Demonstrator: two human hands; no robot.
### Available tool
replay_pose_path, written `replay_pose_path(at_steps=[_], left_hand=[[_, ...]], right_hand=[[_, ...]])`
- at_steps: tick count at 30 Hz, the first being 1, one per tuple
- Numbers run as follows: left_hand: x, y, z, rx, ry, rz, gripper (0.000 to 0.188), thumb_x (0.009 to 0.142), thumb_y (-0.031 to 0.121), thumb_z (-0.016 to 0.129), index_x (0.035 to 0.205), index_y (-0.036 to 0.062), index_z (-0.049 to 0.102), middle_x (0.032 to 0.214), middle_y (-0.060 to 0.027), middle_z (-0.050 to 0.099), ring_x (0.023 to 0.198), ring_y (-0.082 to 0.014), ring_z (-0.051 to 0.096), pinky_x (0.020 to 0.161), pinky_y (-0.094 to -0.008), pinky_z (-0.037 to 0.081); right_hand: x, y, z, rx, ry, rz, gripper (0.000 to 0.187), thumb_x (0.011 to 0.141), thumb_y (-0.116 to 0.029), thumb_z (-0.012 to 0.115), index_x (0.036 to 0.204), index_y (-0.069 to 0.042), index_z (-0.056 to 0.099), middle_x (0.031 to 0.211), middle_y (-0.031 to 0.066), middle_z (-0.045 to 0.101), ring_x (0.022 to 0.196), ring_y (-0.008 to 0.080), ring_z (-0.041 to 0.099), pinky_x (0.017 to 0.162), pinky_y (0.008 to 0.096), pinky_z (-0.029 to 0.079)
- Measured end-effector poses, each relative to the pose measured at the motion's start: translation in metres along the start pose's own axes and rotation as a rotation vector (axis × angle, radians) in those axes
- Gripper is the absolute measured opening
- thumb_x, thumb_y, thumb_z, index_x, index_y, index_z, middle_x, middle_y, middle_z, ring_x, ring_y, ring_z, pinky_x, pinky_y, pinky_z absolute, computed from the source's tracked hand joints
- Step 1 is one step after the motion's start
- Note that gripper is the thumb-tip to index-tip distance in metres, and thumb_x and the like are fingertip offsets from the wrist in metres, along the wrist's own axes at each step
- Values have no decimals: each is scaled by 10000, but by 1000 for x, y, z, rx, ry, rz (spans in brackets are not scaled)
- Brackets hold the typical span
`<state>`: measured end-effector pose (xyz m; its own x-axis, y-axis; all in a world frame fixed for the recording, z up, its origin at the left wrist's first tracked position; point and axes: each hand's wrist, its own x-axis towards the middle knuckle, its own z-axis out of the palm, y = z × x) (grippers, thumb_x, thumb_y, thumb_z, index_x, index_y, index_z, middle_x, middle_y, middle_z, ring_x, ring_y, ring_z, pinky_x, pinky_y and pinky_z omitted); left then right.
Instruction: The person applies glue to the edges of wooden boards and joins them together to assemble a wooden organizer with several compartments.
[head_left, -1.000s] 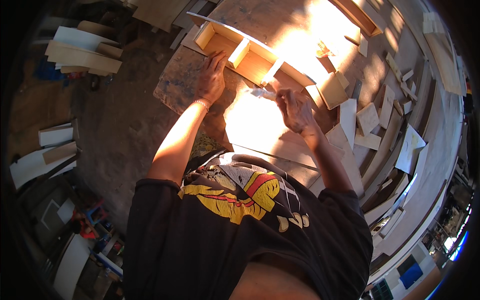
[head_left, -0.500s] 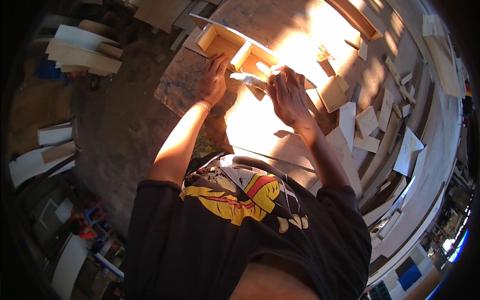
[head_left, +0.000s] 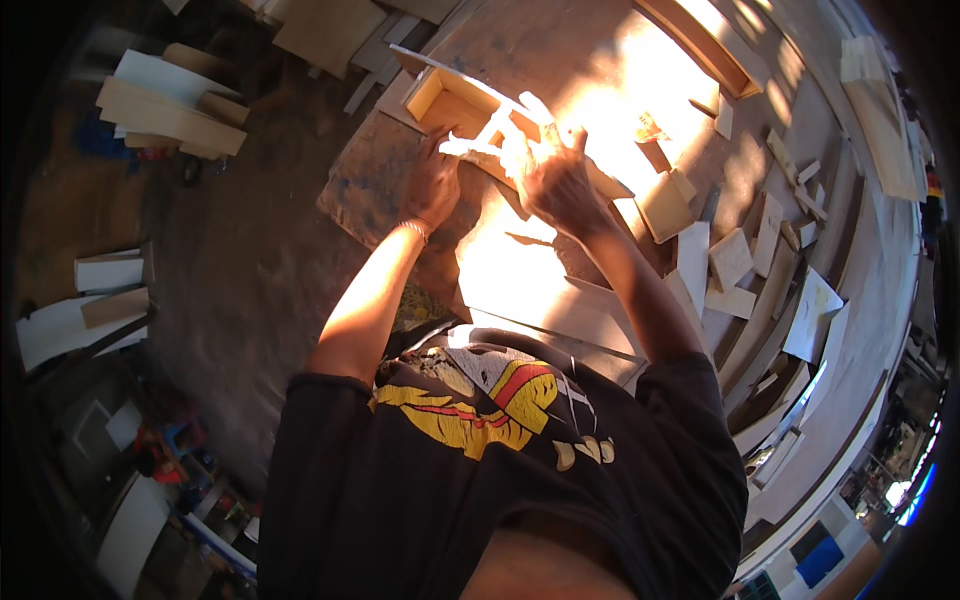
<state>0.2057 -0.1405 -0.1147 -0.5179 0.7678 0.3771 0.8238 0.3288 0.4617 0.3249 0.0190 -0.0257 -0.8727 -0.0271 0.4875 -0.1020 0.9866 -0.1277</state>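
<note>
A shallow wooden box with a cross divider lies tilted across the workbench in front of me. My left hand is at the box's near left side, fingers curled over its near wall. Over the right part of the box is my right hand, closed around a whitish, crumpled-looking thing that reaches left toward my left fingers. Strong sunlight washes out this whitish thing, so its kind is unclear. My right hand hides part of the box's right compartment.
Wood offcuts lie scattered to the right, beside a long tray-like wooden piece at the far right. A flat board sits between me and the box. Stacked panels stand at the left. The bench edge runs left of the box.
My right hand has moved slightly left over the box with the whitish thing, bringing it to my left fingers. My left hand has shifted a little right and down.
</note>
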Motion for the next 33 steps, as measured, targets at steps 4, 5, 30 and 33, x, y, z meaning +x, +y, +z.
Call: replay_pose_path(at_steps=[4, 5, 30, 33], left_hand=[[1, 1, 2, -88, 19, -74, 347, 756, -59, 451, 1090, -15, 531, 1185, -157, 502, 1154, -325, 439, 980, -381, 371], [2, 5, -1, -21, 14, -33, 347, 753, -60, 453, 1087, -14, 533, 1186, -150, 503, 1153, -321, 442, 979, -382, 373], [4, 9, -6, 52, -9, 24, 354, 766, -56, 453, 1108, -7, 530, 1215, -107, 488, 1181, -284, 425, 1009, -381, 348], [4, 11, -7, 49, -2, 17, 356, 765, -58, 451, 1108, -10, 529, 1209, -108, 490, 1180, -286, 425, 1009, -382, 349]], right_hand=[[-8, -10, -12, 86, -230, 97, 240, 757, -68, 503, 992, -23, 508, 772, 125, 602, 991, 295, 494, 790, 489, 284], [-8, -7, -12, 104, -146, 132, 223, 756, -65, 502, 975, -28, 500, 758, 116, 598, 972, 289, 491, 789, 481, 284], [-15, -7, -14, -73, 29, 290, 384, 620, 42, 563, 978, -62, 472, 873, 76, 466, 807, 226, 456, 744, 431, 305], [-17, -10, -13, -37, 17, 296, 374, 612, 43, 561, 956, -72, 468, 849, 66, 456, 794, 220, 458, 747, 425, 302]])
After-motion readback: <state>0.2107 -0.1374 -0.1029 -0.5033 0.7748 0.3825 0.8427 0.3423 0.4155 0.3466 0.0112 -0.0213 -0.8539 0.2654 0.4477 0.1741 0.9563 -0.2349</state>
